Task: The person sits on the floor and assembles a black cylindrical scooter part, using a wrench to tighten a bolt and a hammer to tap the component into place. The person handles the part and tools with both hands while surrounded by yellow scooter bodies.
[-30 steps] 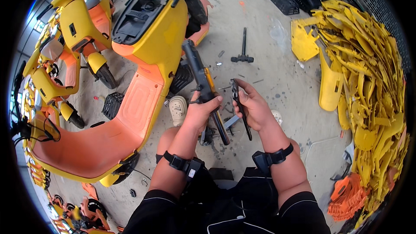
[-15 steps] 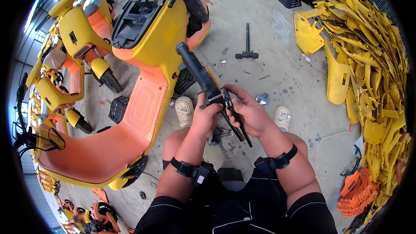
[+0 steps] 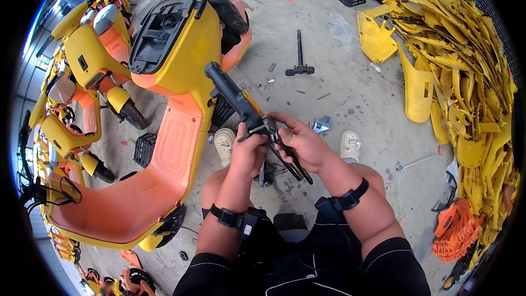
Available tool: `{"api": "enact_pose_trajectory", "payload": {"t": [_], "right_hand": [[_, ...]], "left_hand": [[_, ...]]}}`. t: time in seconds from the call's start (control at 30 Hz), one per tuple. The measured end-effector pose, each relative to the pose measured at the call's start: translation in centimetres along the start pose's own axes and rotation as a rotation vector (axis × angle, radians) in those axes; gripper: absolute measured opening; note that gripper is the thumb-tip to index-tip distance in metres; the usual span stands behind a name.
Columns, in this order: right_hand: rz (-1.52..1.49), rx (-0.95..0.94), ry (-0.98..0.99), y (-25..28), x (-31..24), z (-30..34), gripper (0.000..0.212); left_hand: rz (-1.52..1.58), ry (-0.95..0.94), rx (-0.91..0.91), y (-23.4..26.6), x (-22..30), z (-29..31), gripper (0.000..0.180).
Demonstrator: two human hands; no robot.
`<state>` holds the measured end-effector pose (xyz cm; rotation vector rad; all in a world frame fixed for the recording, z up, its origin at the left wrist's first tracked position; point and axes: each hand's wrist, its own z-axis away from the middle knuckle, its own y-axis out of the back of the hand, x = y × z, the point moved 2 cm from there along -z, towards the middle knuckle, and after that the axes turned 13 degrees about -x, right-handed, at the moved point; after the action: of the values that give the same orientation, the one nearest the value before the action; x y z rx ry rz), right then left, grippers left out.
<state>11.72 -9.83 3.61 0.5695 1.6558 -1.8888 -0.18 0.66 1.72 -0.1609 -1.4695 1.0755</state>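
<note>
Pliers [image 3: 272,130] and right hand [image 3: 303,142] have come left since a second ago, when they were clear of the tube; now the tool's head is up against it, and the tube leans more to the left. Largest first: yellow-and-orange scooter [image 3: 203,49], left, from where I stand. Black tube [image 3: 233,93], yellow strip [image 3: 252,102] along it, is held up off the floor [image 3: 345,85], right of the scooter, over the gap between the feet. Long axis runs diagonal: thick end far-left, thin end near-right. Looks like metal, so likely stiff, fairly heavy, top-heavy toward the thick end, maybe greasy; not fragile. Best hold: around the middle, close to the thick part. Left hand [image 3: 248,152] is wrapped there, gripping the tube. Pliers are smaller, rigid, probably modest weight; head far-left, handles near-right, almost parallel to the tube. Right hand grips them; hold by the handles. Can't tell whether the jaws bite. Smallest: thin rod [image 3: 252,130] sticking out by the left thumb.
</note>
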Motion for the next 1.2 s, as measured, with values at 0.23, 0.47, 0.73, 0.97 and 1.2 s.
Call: {"api": "enact_pose_trajectory", "payload": {"t": [0.23,0.47,0.73,0.97,1.2], "right_hand": [[0.040,-0.023,0.005,0.2,0.1,-0.1,0.043],[0.278,-0.004,-0.028,0.2,-1.3,0.3,0.040],[0.583,-0.067,0.028,1.7,-1.9,0.3,0.045],[0.480,-0.045,0.028,1.3,-1.5,0.0,0.046],[0.467,-0.043,0.003,1.7,-1.2,0.0,0.046]], "left_hand": [[0.122,0.033,-0.112,-0.1,0.7,0.4,0.046],[0.013,0.050,-0.046,1.3,-0.4,0.1,0.045],[0.032,0.170,-0.142,1.1,-0.5,0.2,0.054],[0.017,0.136,-0.131,0.8,-0.5,0.2,0.056],[0.020,0.137,-0.154,1.6,-0.8,-0.1,0.059]]}}
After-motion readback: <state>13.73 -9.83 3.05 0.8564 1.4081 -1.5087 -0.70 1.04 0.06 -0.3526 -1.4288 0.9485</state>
